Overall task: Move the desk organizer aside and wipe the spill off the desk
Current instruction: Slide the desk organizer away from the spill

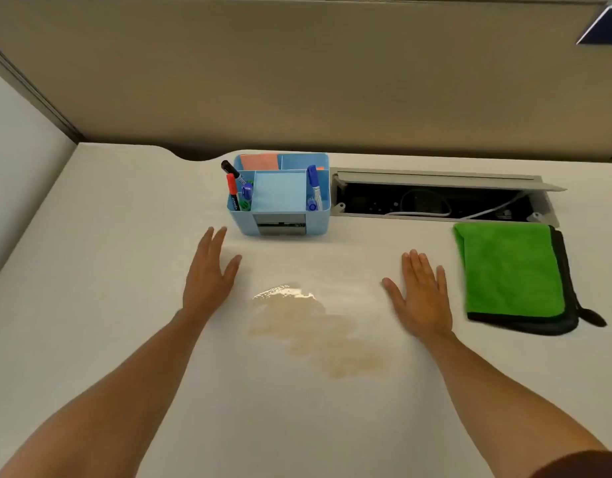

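Observation:
A light blue desk organizer [279, 220] stands at the back middle of the white desk [91, 270], holding markers and sticky notes. In front of it a pale brown spill [311, 329] spreads over the desk, wet and shiny at its far edge. My left hand [211, 274] hovers flat and open just left of the spill, fingertips near the organizer's lower left corner. My right hand [422, 294] lies flat and open to the right of the spill. A folded green cloth [508, 270] with a dark edge lies right of my right hand.
An open cable tray [435, 198] with wires is sunk into the desk behind the cloth, right of the organizer. A beige partition [297, 81] walls the back, and another panel [18, 160] closes the left side.

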### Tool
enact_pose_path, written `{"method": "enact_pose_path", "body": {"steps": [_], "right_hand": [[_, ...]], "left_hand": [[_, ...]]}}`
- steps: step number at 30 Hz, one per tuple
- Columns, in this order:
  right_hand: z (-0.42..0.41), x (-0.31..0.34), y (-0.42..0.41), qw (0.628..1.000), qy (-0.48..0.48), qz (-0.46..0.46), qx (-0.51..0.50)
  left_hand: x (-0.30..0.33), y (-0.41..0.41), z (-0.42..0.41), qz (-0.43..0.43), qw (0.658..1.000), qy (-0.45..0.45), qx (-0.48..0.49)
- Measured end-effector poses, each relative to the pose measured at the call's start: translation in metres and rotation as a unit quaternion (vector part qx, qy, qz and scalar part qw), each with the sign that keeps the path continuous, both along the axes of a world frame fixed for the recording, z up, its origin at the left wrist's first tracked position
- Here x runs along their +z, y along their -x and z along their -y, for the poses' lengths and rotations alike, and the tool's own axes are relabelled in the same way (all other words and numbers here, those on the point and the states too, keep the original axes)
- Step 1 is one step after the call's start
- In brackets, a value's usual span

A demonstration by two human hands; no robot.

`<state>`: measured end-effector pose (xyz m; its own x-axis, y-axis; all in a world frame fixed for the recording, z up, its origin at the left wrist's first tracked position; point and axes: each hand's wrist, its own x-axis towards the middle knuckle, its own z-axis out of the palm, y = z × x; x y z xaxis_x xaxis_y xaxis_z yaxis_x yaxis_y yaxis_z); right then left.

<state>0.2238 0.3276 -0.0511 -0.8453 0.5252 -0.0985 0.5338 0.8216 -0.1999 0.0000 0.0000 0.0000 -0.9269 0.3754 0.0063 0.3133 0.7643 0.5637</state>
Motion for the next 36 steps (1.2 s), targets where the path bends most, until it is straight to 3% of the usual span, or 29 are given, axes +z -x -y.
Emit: {"method": "enact_pose_path", "body": {"steps": [4, 9, 23, 36], "right_hand": [[0.001, 0.002, 0.000, 1.000, -0.014, 0.005, -0.002], [-0.001, -0.002, 0.000, 1.000, -0.013, 0.003, -0.001], [-0.002, -0.006, 0.000, 1.000, -0.009, -0.006, -0.005], [-0.002, -0.006, 0.000, 1.000, -0.013, -0.006, -0.004]], "left_hand": [[0.019, 0.024, -0.030, -0.008, 0.999, -0.031, -0.023], [0.033, 0.033, -0.047, 0.045, 0.993, -0.103, 0.041], [0.041, 0.053, -0.058, 0.066, 0.997, -0.028, -0.001], [0.037, 0.045, 0.005, 0.035, 0.988, -0.133, 0.066]]}}
